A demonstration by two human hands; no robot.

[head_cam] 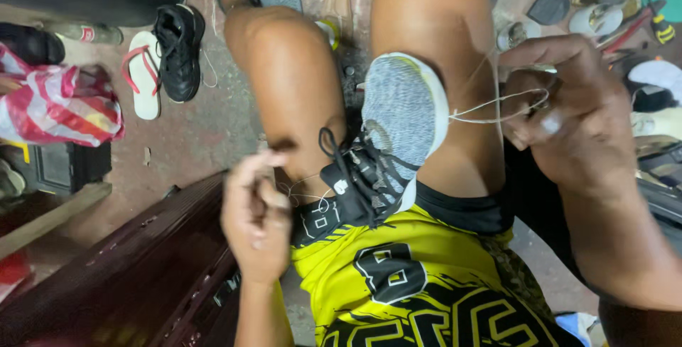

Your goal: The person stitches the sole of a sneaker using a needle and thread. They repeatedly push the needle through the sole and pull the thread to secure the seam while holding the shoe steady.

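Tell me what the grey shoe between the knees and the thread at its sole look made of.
Grey shoe: upper looks like knit fabric, speckled and matte; the white sole rim looks like rubber or foam. Thread: thin, pale, probably nylon or waxed cord, taut toward the right hand.

Warm, dim indoor light is falling from above, leaving the floor shadowed. Motion blur is softening the left hand; wide-angle distortion is stretching the edges.

a grey knit sneaker with white sole and black laces sits clamped upright between the person's knees, toe up. pale thread runs taut from its sole edge rightward.
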